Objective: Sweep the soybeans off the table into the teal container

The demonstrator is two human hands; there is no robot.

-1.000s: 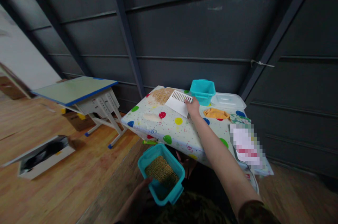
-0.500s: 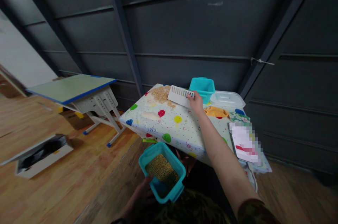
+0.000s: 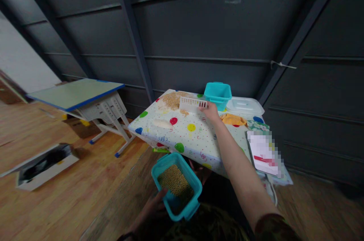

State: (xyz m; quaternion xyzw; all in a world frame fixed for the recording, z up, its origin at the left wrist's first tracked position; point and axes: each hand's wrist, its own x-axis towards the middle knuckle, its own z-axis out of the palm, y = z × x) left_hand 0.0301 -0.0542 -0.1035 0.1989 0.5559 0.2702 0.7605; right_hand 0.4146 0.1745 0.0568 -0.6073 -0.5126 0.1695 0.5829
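Observation:
My right hand (image 3: 211,111) reaches over the table and grips the end of a white slotted plastic basket (image 3: 186,106). The basket stands at the edge of a spread pile of pale soybeans (image 3: 170,100) on the balloon-print tablecloth (image 3: 204,140). In front of the table's near edge, low by my lap, a teal plastic box (image 3: 192,176) is tilted. Soybeans (image 3: 176,179) lie inside it. My left hand (image 3: 156,203) holds this box at its left side, thumb over the rim and the other fingers mostly hidden beneath.
Behind my right hand stand a second teal box (image 3: 223,104) and a clear lid (image 3: 246,107). A yellow cloth (image 3: 233,120) and a partly blurred tablet (image 3: 260,154) lie to the right. A desk (image 3: 76,95) and a white carton (image 3: 48,174) are at left.
The white basket has tilted, its slotted side now more upright, and shifted slightly left and down with my right hand. The teal box in my left hand has moved slightly right.

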